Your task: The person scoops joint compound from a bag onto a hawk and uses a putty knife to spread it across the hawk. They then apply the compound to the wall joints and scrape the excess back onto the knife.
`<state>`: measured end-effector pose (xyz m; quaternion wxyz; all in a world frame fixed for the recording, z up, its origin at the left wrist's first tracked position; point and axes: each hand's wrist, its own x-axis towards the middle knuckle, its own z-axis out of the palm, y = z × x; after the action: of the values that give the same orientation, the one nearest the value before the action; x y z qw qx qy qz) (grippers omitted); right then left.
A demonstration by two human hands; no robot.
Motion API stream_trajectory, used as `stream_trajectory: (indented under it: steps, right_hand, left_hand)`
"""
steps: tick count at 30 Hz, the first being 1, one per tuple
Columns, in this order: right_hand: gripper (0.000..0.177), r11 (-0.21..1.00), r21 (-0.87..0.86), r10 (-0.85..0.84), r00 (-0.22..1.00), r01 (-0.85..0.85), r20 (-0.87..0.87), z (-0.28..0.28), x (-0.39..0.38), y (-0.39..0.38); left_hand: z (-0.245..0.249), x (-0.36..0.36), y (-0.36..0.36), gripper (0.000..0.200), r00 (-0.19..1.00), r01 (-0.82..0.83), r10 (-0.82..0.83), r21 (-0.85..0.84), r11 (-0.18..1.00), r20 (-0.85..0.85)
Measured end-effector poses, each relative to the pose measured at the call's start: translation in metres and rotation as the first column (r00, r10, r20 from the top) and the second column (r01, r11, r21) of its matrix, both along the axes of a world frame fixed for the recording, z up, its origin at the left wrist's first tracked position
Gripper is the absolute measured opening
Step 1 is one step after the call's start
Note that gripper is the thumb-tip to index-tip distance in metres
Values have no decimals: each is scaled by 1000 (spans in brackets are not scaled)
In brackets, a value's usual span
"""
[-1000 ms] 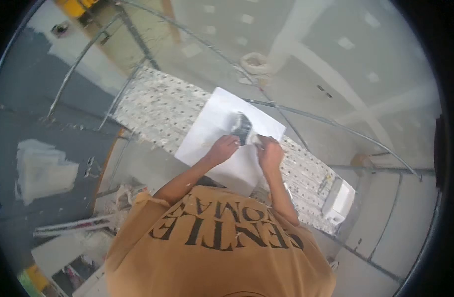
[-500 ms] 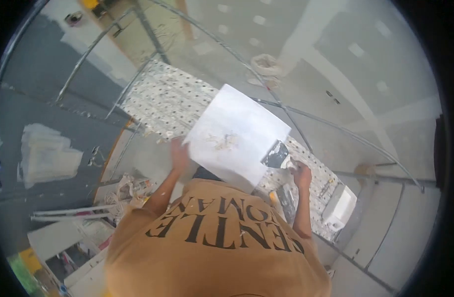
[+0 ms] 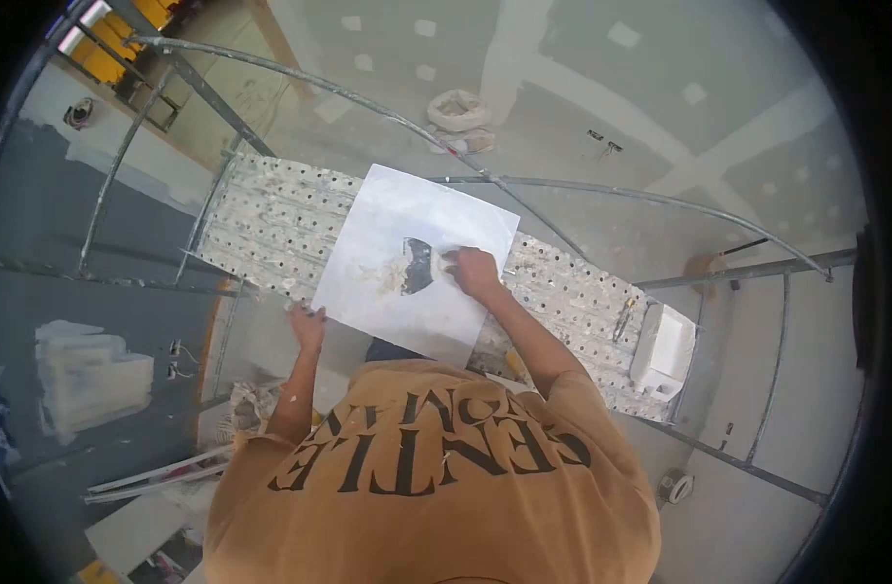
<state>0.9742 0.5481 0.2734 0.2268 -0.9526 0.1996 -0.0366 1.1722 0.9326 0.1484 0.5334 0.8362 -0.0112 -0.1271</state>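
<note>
A white board lies across the perforated platform in front of me. My left hand is at its near left corner, thumb on the edge and the other fingers beside it. In my right hand is a putty knife, gripped by its handle. The knife's wide dark blade rests on or just above the middle of the board. Beside the blade, beige crumbs of plaster are scattered on the white surface.
The perforated scaffold platform is spattered with plaster. A white tray stands at its right end, a small tool beside it. Scaffold rails surround me. An open sack sits on the floor beyond.
My right hand has brought the putty knife leftward from the board's right edge to its middle. My left hand has moved down the left edge to the near corner. The view has shifted.
</note>
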Motion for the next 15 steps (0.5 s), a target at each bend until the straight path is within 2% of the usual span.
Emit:
stream_trajectory:
  steps: [1, 2, 3, 4, 5, 7, 8, 10, 11, 12, 14, 15]
  right_hand:
    - [30, 999, -38, 13, 995, -17, -95, 36, 9, 11]
    - [28, 996, -77, 26, 982, -42, -188, 56, 13, 16]
    - [28, 996, -71, 33, 983, -47, -179, 54, 8, 15]
    - [28, 997, -66, 28, 995, -35, -95, 52, -4, 10]
    - [27, 998, -59, 21, 1000, -22, -11, 49, -16, 5]
    - [27, 999, -36, 1, 1000, -2, -23, 49, -40, 2]
    - [28, 999, -30, -29, 999, 28, -31, 50, -49, 0]
    - [28, 992, -27, -122, 991, 123, 59, 35, -70, 4]
    - [29, 981, -19, -190, 973, 194, 131, 29, -80, 7]
    - [31, 966, 98, -239, 971, 241, -26, 43, -86, 11]
    - [31, 934, 125, -343, 939, 336, 39, 35, -104, 26]
    - [32, 914, 151, -393, 914, 377, 97, 32, -110, 33]
  left_hand:
    - [-7, 4, 3, 31, 998, -50, 46, -82, 995, -52]
    - [-3, 3, 0, 31, 998, -54, 51, -78, 996, -41]
    - [2, -4, -6, 26, 951, -148, 113, -102, 984, -289]
    - [7, -8, -9, 22, 838, -249, 160, -104, 963, -522]
    - [1, -7, -6, 22, 839, -257, 170, -101, 961, -516]
    - [-18, -2, 10, 25, 717, -222, 48, -162, 961, -695]
    - [-5, -5, 8, 25, 724, -206, 40, -161, 965, -688]
    - [31, -24, -11, 37, 748, -367, 64, -331, 869, -660]
    - [35, -29, -18, 41, 727, -429, -69, -530, 732, -683]
    - [36, -34, -22, 46, 702, -491, -209, -675, 551, -681]
    - [48, -45, -34, 49, 710, -403, -314, -730, 551, -630]
    - [57, -47, -43, 49, 710, -421, -280, -709, 566, -646]
